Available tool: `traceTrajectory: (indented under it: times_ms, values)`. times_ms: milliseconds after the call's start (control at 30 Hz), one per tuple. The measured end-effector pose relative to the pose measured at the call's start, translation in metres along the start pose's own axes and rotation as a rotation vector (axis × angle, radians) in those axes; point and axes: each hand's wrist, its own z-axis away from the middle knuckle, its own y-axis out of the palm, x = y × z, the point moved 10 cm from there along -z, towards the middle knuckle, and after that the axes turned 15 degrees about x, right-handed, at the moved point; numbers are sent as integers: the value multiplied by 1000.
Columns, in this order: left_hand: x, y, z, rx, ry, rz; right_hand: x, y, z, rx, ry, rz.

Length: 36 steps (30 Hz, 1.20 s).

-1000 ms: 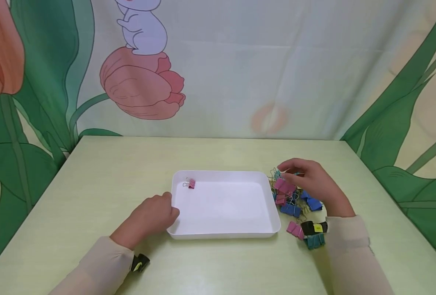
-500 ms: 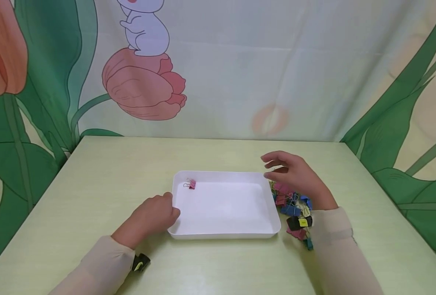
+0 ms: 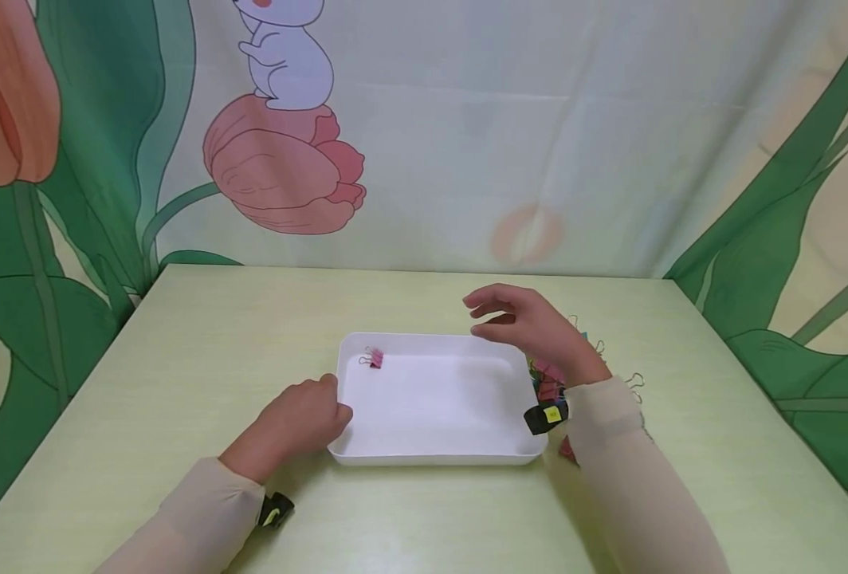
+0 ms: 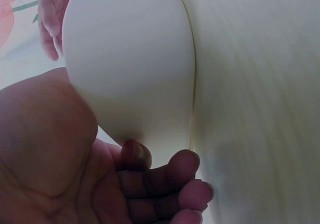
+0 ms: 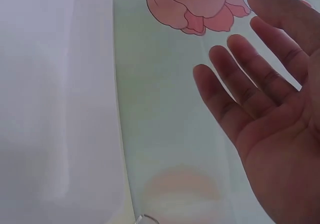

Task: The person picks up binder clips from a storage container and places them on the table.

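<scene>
My left hand (image 3: 298,418) pinches the left side of a white rectangular tray (image 3: 438,460) on the table. In the left wrist view its thumb and fingers bend at the edge of the tray (image 4: 130,49). Above the tray's far right corner is my right hand (image 3: 539,323), fingers loosely bent and apart. Nothing shows between the spread fingers (image 5: 255,79) in the right wrist view. A small pink binder clip (image 3: 376,359) lies inside the tray, near its far left corner. My right wrist and sleeve partly hide a heap of binder clips (image 3: 550,388) just right of the tray.
The pale table (image 3: 266,319) reaches back to a hanging cloth (image 3: 431,159) printed with tulips and a white animal. A black band with a yellow label (image 3: 547,415) is on my right wrist, another black band (image 3: 276,510) on my left.
My right hand has moved left from above the binder clips to over the tray's far right corner. My left hand keeps its hold, and the pink clip stays in the tray.
</scene>
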Motion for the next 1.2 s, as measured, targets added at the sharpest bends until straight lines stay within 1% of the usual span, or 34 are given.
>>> traceTrajectory:
  times_ms: [67,167,333,600,900,1200]
  values:
    - [1,1,-1,2,-3,0,-6,3,-8,11,-5,-21]
    - [2,2,-2,14,-14,4,-7,9,-18,32,-11,-24]
    - [3,4,-3,31,-28,5,-8,20,-33,70,-10,23]
    - [4,5,-3,47,-37,13,-12,38,-55,148,-26,16]
    - [4,3,-2,43,-39,8,-9,63,-75,235,-58,-9]
    - [5,5,-4,78,-65,22,-16,84,-92,293,-46,48]
